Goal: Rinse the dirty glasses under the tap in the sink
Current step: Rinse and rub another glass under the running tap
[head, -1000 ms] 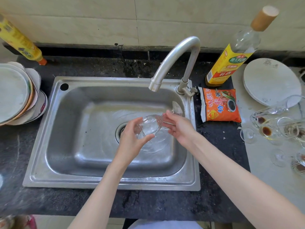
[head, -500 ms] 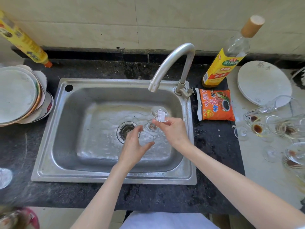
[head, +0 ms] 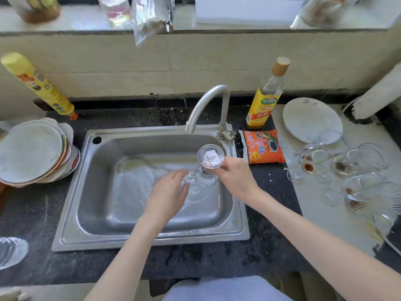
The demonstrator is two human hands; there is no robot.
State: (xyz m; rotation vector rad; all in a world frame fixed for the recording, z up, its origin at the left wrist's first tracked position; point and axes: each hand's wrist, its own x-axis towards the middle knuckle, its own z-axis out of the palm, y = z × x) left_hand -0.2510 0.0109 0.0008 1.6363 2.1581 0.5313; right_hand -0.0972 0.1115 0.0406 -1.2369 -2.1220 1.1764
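Note:
Over the steel sink (head: 73,205), below the curved tap (head: 208,105), a clear stemmed glass (head: 206,170) is held upside down, its round foot with a white sticker on top. My right hand (head: 236,179) grips it at the stem and foot. My left hand (head: 169,194) is beside the bowl with relaxed fingers, the fingertips at the glass. Several dirty glasses (head: 338,166) with brown dregs lie on the pale counter at the right. Another clear glass (head: 10,252) shows at the left edge.
A stack of plates (head: 32,153) sits left of the sink. A yellow spray can (head: 39,85), a yellow-labelled bottle (head: 264,101), an orange sauce packet (head: 262,146) and a white plate (head: 310,120) stand around the tap. The window ledge holds jars and bags.
The glass has been turned from lying sideways to bowl-down, foot up. My left hand has let go of the bowl and opened beside it. The view tilted up.

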